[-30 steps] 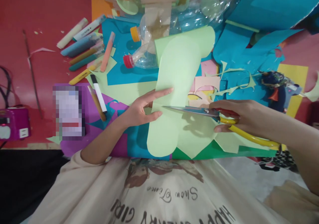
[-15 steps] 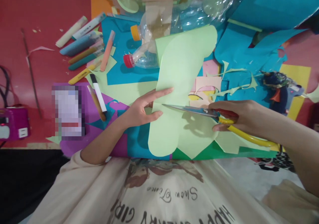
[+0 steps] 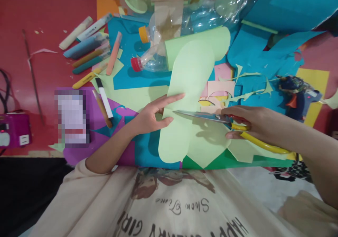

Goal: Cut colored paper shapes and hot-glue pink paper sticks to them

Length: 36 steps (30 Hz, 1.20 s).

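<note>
Since half a second ago the light green paper (image 3: 190, 82) has slackened, and its front layer's rounded top now sits lower than the rear layer's edge. It hangs over coloured sheets (image 3: 148, 151) just ahead of the person's shirt. The left hand (image 3: 149, 119) has its grip pinching the paper's left edge, fingers stretched across it. The scissors (image 3: 206, 116) enter the paper from the right, blades nearly together, with the right hand (image 3: 253, 124) clasped through their yellow handles. Farther out lie a red-capped bottle (image 3: 151, 62), markers (image 3: 89, 50) and a glue gun (image 3: 298, 93).

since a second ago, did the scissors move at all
No. The scissors blade tip sits just as far right of the black-and-white marker as before, over the light green paper.
</note>
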Motion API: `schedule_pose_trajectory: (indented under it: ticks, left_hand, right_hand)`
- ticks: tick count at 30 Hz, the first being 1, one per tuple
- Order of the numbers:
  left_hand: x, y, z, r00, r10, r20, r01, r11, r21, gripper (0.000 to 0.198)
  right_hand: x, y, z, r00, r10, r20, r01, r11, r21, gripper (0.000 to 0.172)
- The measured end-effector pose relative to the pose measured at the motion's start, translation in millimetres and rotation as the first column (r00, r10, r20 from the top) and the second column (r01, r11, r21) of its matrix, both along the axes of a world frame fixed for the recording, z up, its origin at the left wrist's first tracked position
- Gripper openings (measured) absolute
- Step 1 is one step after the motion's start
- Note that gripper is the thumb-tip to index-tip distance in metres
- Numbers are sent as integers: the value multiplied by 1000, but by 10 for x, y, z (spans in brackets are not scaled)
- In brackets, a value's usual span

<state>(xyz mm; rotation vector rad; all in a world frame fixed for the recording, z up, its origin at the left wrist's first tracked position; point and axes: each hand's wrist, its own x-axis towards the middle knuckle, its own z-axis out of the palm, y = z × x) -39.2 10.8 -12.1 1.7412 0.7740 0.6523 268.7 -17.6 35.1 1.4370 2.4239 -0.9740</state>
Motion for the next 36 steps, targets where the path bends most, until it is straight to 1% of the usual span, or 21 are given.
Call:
schedule_pose_trajectory:
  ticks: [5, 10, 14, 19, 24, 31, 36]
  left_hand:
    - [1, 1, -2, 1000, -2, 11, 2, 1000, 10, 63]
    - [9, -10, -8, 999, -10, 34, 9, 1000, 26, 64]
    - [15, -21, 0, 1000, -17, 21, 16, 999, 37, 64]
    - [19, -28, -1, 1000, -22, 17, 21, 998, 53, 64]
    - [23, -33, -2, 1000, -17, 10, 17, 999, 34, 63]
    - [26, -26, 16, 1000, -22, -21, 23, 1000, 19, 59]
    - [22, -28, 8, 999, -35, -29, 36, 999, 34, 62]
  right_hand:
    - [-42, 5, 2, 1000, 3, -10, -3, 1000, 7, 70]
    - [-78, 4, -8, 999, -31, -11, 30, 998, -47, 64]
    - [-122, 8, -22, 999, -31, -16, 30, 998, -48, 63]
    - [-175, 23, 2, 999, -37, -32, 35, 997, -66, 58]
    - [-194, 32, -4, 998, -18, -58, 15, 998, -55, 58]
    - [-181, 20, -44, 996, -35, -77, 32, 999, -38, 56]
    - [-177, 21, -38, 996, -30, -78, 29, 999, -12, 59]
